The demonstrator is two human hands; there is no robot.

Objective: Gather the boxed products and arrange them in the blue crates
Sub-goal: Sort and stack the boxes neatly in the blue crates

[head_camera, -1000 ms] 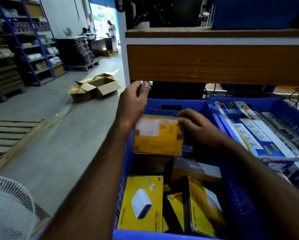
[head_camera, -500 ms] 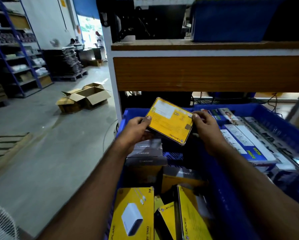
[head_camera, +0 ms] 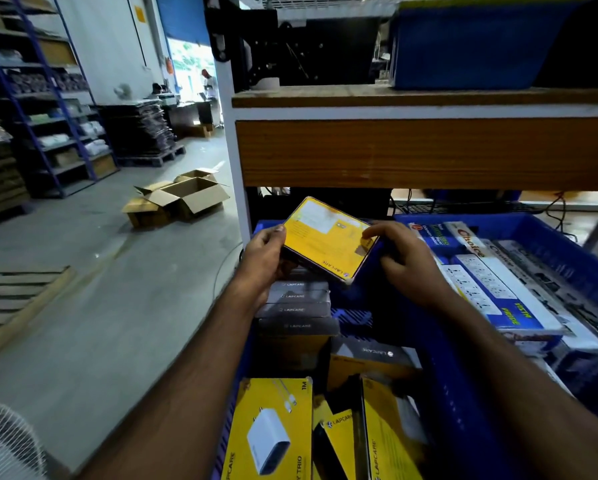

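A flat yellow product box (head_camera: 325, 239) is held tilted above the left blue crate (head_camera: 429, 341). My left hand (head_camera: 264, 259) grips its left edge, thumb on top. My right hand (head_camera: 403, 258) pinches its right corner with thumb and forefinger. Below it in the crate stands a row of several dark-edged boxes (head_camera: 295, 308) on their sides. Nearer me lie loose yellow charger boxes (head_camera: 269, 427), some flat, some tilted.
A second blue crate (head_camera: 546, 233) on the right holds white-and-blue power strip boxes (head_camera: 491, 292). A wooden shelf (head_camera: 425, 152) hangs low over the crates. Open cardboard cartons (head_camera: 183, 199) lie on the concrete floor at left, a pallet (head_camera: 10, 299) beyond, a fan (head_camera: 3, 441) at bottom left.
The yellow box came up out of the crate and now sits tilted between both hands. My right hand has shifted from its far edge to its right corner. The camera view has lifted.
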